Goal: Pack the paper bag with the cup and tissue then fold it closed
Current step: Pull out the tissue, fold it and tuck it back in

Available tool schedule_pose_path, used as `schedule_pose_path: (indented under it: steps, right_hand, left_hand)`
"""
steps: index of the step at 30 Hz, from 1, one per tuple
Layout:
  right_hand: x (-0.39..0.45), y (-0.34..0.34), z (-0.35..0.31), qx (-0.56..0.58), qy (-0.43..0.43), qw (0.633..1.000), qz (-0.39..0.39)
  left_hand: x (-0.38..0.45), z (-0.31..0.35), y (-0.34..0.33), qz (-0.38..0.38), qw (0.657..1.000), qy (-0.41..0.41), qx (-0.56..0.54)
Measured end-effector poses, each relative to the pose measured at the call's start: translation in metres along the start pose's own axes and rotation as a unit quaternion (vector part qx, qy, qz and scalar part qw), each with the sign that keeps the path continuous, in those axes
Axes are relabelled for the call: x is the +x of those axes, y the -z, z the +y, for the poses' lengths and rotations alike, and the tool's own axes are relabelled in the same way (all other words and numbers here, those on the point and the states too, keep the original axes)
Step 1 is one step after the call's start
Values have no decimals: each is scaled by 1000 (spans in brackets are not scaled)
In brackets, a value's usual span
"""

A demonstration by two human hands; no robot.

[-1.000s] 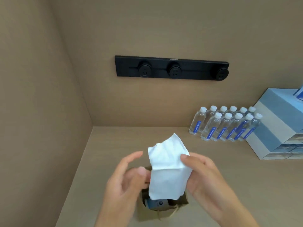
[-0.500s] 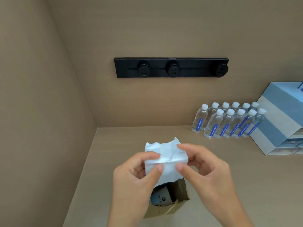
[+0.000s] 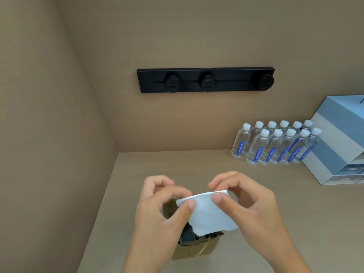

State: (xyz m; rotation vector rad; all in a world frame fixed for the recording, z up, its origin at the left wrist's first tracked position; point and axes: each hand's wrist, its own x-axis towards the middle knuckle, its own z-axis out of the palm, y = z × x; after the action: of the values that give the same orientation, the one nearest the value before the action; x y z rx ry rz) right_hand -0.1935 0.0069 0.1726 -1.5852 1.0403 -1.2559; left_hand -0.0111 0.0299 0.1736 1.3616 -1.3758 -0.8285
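Tissue [image 3: 210, 213] is being pinched along its top edge by both hands, left [image 3: 163, 211] and right [image 3: 248, 205], above the open paper bag [image 3: 197, 251] near the desk's [image 3: 295, 194] front edge; the cup [image 3: 190, 236] is sitting inside. The loose hanging corner is risking being caught on the bag's rim, tipping the bag

Your left hand [image 3: 157, 211] reaches in from the near edge with the wrist low, thumb and forefinger pressed together in a pinch at its right side and the other fingers curled loosely above. Your right hand [image 3: 250, 205] mirrors it just to the right, thumb pointing left and meeting the forefinger in a matching pinch, remaining fingers bent and arched over the top. Both forearms angle inward, bringing the two pinches near each other.
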Motion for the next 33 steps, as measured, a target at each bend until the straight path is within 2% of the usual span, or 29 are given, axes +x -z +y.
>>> schedule_pose_path:
  steps: [2, 4, 7, 8, 10, 12, 13, 14, 16, 18, 20, 21, 22, 23, 25, 28, 31, 33]
  right_hand:
    - [3, -1, -5, 40, -9, 999, -22]
    - [7, -1, -9, 82, -33, 996, -20]
    - [11, 5, 3, 195, -125, 972, -23]
    - [8, 4, 8, 265, -170, 948, -48]
    - [-3, -6, 21, 428, -245, 865, -91]
    - [-14, -19, 33, 535, -290, 788, -89]
    - [-17, -24, 38, 555, -292, 775, -80]
    - [-18, -28, 41, 555, -285, 778, -71]
    - [-16, -27, 42, 511, -264, 817, -48]
    - [-11, -15, 39, 398, -264, 878, -9]
    - [-8, 2, 36, 197, -259, 945, -15]
    - [-8, 9, 34, 48, -255, 965, -33]
    - [-7, 13, 33, -107, -244, 961, -67]
    - [-6, 13, 32, -236, -233, 935, -126]
    - [-1, -2, 31, -373, -226, 862, -258]
    - [10, -35, 40, -407, -218, 816, -347]
    - [23, -55, 55, -444, -247, 780, -365]
    - [30, -58, 67, -431, -299, 771, -361]
  left_hand:
    - [1, 4, 1, -51, 999, 2, 6]
    - [4, 8, -1, -91, 994, 31, -52]
    - [8, 7, -7, -77, 982, 78, -153]
    - [9, 5, -9, -64, 978, 87, -179]
    - [8, 0, -11, -37, 970, 102, -219]
    - [6, -8, -14, -18, 962, 125, -241]
    - [5, -11, -15, -14, 959, 137, -248]
    - [3, -14, -16, -12, 955, 148, -255]
    - [0, -22, -17, -5, 950, 169, -262]
    - [-5, -34, -13, 21, 960, 179, -214]
    - [-10, -55, -7, 59, 978, 172, -99]
    - [-12, -65, -4, 56, 985, 162, -22]
    - [-15, -74, -4, 34, 986, 159, 47]
    - [-16, -80, -7, -3, 981, 168, 99]
    - [-16, -88, -18, -80, 962, 201, 169]
    - [-11, -91, -35, -75, 947, 240, 202]
    - [-13, -100, -35, -68, 936, 242, 246]
    - [-20, -107, -29, -81, 936, 235, 248]
